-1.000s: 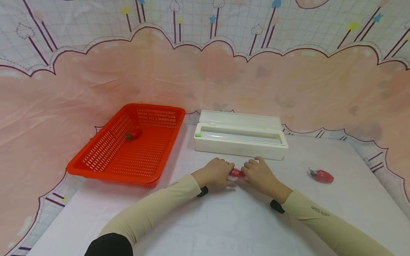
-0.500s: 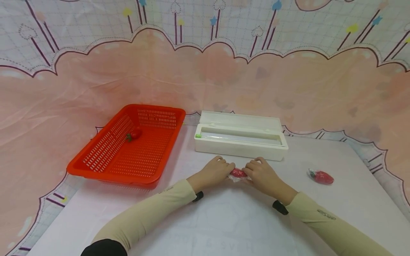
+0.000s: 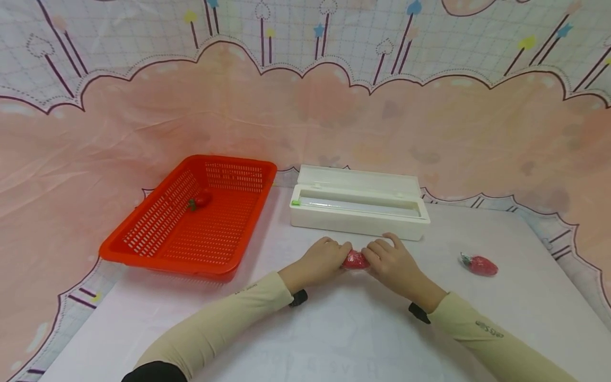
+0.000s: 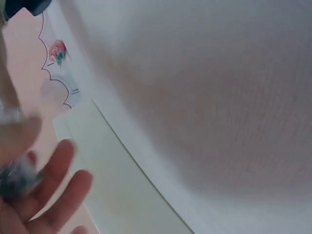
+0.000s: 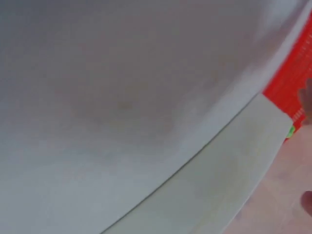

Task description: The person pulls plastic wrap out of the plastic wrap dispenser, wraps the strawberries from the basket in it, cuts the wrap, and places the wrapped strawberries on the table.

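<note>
Both hands meet in the middle of the table, in front of the white box, around a red strawberry (image 3: 355, 260) in clear plastic film. My left hand (image 3: 321, 260) pinches its left end, and my right hand (image 3: 392, 266) grips the right end. In the left wrist view, a dark green end (image 4: 18, 179) shows through crinkled film between blurred fingers (image 4: 73, 197). Only bits of fingers reach the edge of the right wrist view. Another film-wrapped strawberry (image 3: 481, 265) lies on the table to the right.
The white cling film box (image 3: 358, 222) has its lid up, with a roll inside and a green tab at its left end. To the left, a red plastic basket (image 3: 229, 260) holds a red fruit (image 3: 202, 199) with a green top. A patterned cloth (image 3: 305, 122) hangs behind.
The loose film that showed below the strawberry is now tucked in around it. Both hands have shifted slightly at its ends; the right index finger lifts a little.
</note>
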Available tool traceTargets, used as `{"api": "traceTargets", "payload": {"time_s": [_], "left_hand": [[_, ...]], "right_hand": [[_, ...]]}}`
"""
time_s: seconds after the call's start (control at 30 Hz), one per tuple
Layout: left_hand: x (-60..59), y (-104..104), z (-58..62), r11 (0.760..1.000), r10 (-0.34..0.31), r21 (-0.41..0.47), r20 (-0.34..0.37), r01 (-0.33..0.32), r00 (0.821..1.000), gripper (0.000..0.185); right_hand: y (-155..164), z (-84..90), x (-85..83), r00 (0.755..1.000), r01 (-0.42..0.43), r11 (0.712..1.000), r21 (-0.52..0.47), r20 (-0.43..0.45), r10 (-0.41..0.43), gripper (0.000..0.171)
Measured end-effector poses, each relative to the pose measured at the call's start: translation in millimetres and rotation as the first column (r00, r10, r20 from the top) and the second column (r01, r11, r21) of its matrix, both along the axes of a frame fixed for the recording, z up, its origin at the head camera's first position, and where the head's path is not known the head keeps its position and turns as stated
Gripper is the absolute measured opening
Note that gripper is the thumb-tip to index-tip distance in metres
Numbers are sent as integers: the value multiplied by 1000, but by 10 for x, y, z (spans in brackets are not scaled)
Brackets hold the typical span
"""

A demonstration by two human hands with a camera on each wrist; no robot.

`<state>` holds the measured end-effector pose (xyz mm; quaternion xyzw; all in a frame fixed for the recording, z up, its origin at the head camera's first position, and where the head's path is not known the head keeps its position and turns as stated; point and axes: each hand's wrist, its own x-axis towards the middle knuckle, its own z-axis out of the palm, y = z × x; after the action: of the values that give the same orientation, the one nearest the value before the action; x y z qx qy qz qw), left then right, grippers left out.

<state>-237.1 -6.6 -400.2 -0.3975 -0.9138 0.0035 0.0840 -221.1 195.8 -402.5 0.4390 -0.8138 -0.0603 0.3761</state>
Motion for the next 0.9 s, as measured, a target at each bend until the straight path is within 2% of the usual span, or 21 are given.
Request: {"api": "traceTargets", "payload": {"time_s": [0.1,0.17,0.23,0.27,0.3,0.33,0.37,0.47,0.5,0.57,0.6,0.7,0.9], "left_hand": [[6,16,-19,999,-15,-33,-167,9,986,31],[17,25,-32,999,-26,-51,-283,12,959,33],[29,36,-45,999,-29,-47,-381,12,924,31],[36,41,-48,999,-28,-39,-418,13,908,30],[42,45,-48,999,-26,-29,-434,15,901,27],[48,48,-43,1000,-25,-17,-430,19,903,27],[54,50,-37,1000,-22,-2,-402,23,916,28],[66,54,7,999,-6,36,-207,14,978,35],[67,57,26,999,4,47,-131,2,991,36],[62,63,50,998,25,55,-18,-24,1000,36],[58,68,57,998,32,52,13,-33,999,33],[52,80,74,999,31,21,12,-32,999,27],[69,109,46,999,14,-43,-86,-17,996,28]], "right_hand": [[-31,8,35,993,60,998,-33,107,-57,60],[-45,18,59,983,94,995,-29,159,-88,62],[-55,28,78,977,116,993,-19,183,-110,57],[-60,34,85,975,126,992,-7,185,-122,55],[-64,37,90,975,134,991,9,178,-134,52],[-67,39,93,974,144,989,27,170,-146,49],[-70,40,94,974,155,987,45,162,-160,47],[-61,33,84,972,179,980,85,138,-190,42],[-53,31,79,972,183,979,90,134,-194,41],[-33,30,69,973,181,979,89,128,-192,38],[-22,30,65,974,177,981,84,125,-187,37],[8,31,57,975,170,983,68,132,-177,40],[72,29,81,972,193,978,74,123,-201,42]]}}
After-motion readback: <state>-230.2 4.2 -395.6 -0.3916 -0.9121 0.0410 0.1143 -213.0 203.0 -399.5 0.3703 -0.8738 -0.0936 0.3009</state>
